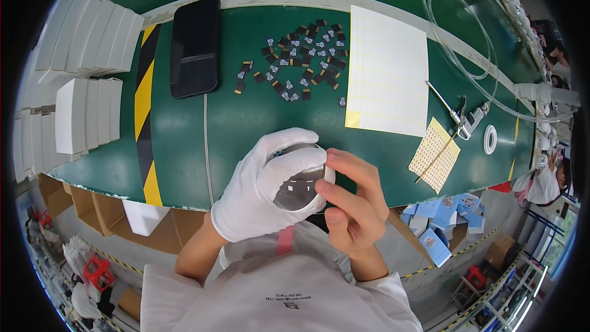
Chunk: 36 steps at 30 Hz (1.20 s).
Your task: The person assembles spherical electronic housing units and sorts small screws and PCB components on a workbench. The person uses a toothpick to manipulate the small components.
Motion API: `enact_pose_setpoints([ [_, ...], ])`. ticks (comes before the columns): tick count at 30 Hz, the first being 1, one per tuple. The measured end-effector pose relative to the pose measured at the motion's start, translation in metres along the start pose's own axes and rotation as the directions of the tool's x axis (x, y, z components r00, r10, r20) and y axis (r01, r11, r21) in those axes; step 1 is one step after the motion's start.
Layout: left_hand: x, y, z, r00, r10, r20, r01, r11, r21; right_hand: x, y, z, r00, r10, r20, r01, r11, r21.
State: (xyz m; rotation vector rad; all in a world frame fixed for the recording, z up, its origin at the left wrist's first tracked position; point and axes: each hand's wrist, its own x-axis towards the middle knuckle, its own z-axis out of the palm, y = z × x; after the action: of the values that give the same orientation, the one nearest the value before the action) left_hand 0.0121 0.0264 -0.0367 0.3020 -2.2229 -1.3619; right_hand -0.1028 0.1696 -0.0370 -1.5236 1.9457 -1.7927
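Observation:
My left hand [267, 187], in a white glove, is wrapped around a round silvery grey part [299, 185] just over the near edge of the green table [246, 123]. My bare right hand [350, 203] touches the part's right side, thumb and fingertips pinching at its rim. Small white marks show on the part's face. A scatter of several small black chips [301, 58] lies at the far middle of the table, well beyond both hands.
A black phone [195, 46] lies at the far left with a cable running toward me. White boxes [83, 74] are stacked on the left. A sheet of pale labels [387, 71], a small yellow label sheet [435, 154], tweezers [445, 103], a tape roll [490, 139] and clear tubing [467, 43] sit at right.

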Motion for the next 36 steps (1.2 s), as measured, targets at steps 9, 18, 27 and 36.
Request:
enact_pose_setpoints([
  [9, 0.013, 0.004, -0.003, 0.997, -0.015, 0.072, 0.012, 0.999, 0.036, 0.001, 0.007, -0.004, 0.999, -0.037, -0.021, 0.037, 0.999, -0.015],
  [18, 0.009, 0.015, -0.004, 0.985, 0.132, 0.115, -0.159, 0.950, 0.268, 0.000, 0.004, -0.015, 0.942, 0.335, 0.029, -0.335, 0.929, 0.155],
  [27, -0.006, 0.010, -0.006, 0.994, -0.073, 0.084, 0.074, 0.997, -0.004, 0.003, -0.002, -0.011, 0.946, 0.237, 0.223, -0.249, 0.968, 0.026],
  [36, 0.003, 0.023, 0.004, 0.932, -0.361, 0.018, 0.356, 0.909, -0.217, -0.001, 0.001, 0.000, 0.949, 0.217, 0.228, -0.182, 0.969, -0.165],
])
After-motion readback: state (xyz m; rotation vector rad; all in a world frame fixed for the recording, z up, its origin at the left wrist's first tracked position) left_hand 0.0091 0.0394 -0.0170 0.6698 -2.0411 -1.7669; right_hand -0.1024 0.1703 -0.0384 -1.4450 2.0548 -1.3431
